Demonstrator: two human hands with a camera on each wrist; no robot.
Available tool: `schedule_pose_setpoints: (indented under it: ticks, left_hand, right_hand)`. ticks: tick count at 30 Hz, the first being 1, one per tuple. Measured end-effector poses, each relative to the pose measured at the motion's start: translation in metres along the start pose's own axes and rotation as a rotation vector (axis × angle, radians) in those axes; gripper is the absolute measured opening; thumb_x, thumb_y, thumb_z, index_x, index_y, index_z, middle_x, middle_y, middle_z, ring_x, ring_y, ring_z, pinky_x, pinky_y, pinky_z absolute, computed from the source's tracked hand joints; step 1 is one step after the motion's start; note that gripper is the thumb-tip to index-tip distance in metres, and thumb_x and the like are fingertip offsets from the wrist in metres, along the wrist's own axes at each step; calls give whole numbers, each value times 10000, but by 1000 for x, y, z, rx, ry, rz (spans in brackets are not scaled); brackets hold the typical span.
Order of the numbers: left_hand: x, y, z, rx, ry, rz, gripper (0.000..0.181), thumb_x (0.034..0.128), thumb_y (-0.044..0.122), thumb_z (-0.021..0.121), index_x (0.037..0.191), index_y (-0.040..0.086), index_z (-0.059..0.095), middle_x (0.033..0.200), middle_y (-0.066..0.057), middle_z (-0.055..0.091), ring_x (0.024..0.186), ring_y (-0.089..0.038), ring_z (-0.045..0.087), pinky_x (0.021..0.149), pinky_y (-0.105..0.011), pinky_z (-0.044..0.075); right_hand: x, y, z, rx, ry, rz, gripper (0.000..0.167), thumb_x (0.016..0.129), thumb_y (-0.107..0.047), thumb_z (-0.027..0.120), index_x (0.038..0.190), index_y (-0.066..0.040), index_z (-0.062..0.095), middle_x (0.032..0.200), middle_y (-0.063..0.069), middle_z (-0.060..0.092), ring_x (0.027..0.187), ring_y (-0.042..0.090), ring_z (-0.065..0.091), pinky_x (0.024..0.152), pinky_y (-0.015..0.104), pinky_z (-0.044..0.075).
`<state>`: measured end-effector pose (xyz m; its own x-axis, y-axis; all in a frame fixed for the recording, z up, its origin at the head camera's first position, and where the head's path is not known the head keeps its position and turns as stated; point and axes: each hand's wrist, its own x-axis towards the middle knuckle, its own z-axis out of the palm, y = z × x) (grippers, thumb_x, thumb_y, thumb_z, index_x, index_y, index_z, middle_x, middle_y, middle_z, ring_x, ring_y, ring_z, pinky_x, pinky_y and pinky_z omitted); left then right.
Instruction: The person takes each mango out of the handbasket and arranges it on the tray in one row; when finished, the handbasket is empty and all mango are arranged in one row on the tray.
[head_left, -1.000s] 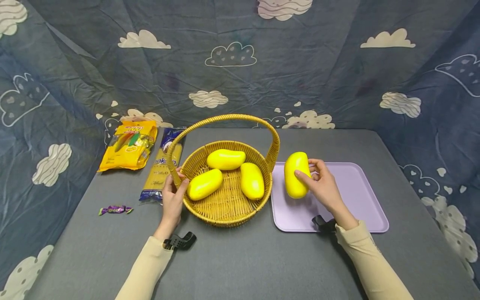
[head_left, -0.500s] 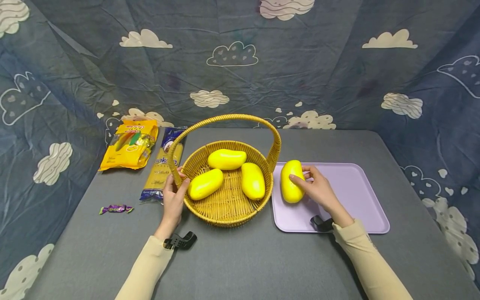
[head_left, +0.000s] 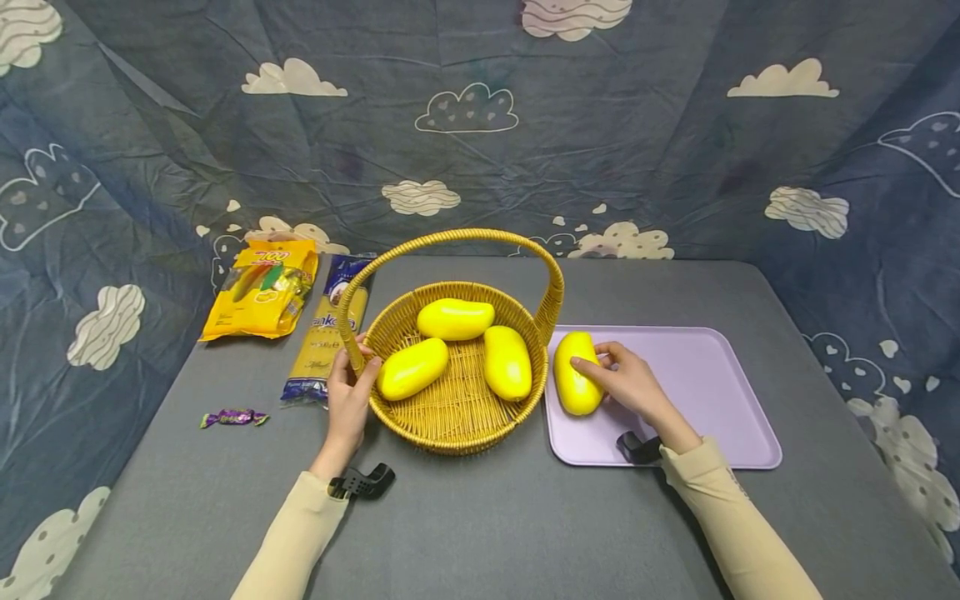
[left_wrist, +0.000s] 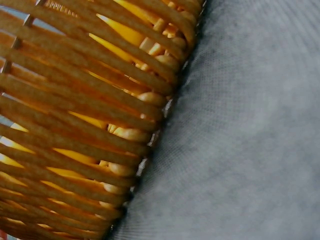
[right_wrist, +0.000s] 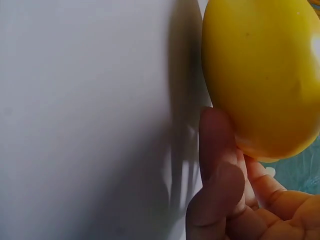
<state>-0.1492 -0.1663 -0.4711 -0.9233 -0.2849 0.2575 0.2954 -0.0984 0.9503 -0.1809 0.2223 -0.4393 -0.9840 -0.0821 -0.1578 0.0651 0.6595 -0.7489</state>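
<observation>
My right hand (head_left: pixel 633 382) holds a yellow mango (head_left: pixel 576 375) by its right side, over the left part of the lilac tray (head_left: pixel 697 400). In the right wrist view the mango (right_wrist: pixel 265 75) sits very close to the tray; whether it touches is hard to tell. My left hand (head_left: pixel 348 408) grips the wicker basket (head_left: pixel 457 429) at its left rim, by the foot of the handle, with some fingers hidden behind it. Three more mangoes (head_left: pixel 456 319) lie inside the basket. The left wrist view shows only the basket's woven side (left_wrist: pixel 75 120) and the tabletop.
Left of the basket lie a blue-and-yellow pasta packet (head_left: pixel 315 350) and a yellow candy bag (head_left: pixel 262 292). A purple wrapped candy (head_left: pixel 234 418) lies nearer the front left. The basket's tall arched handle (head_left: pixel 457 235) rises over its opening. Cloud-printed cloth hangs behind the grey table (head_left: pixel 487 533).
My right hand has brought the mango down and slightly left, toward the tray's left edge. The left hand keeps its grip on the basket, and the other mangoes stay put.
</observation>
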Motion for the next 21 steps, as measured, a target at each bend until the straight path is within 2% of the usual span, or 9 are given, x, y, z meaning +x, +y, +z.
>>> schedule_pose_setpoints:
  ticks: [10,21]
  left_hand:
    - [0,-1,0,-16,-4,11,238,925,1,568,1081,-137,452,1358,-174,444,1248,-248,394,973,-247,347]
    - [0,-1,-1,-18,-5,13,248,916,10,587,1084,-124,462,1368,-148,445,1257,-235,392,988,-257,345]
  right_hand:
    - [0,0,2,10,-35,7,668,874,-509,612,1239,37,489,943,151,595,676,211,553,586,309,467]
    - [1,1,0,-2,-79,31,705,898,-549,547,1273,42,461,949,146,550,691,223,530,590,311,447]
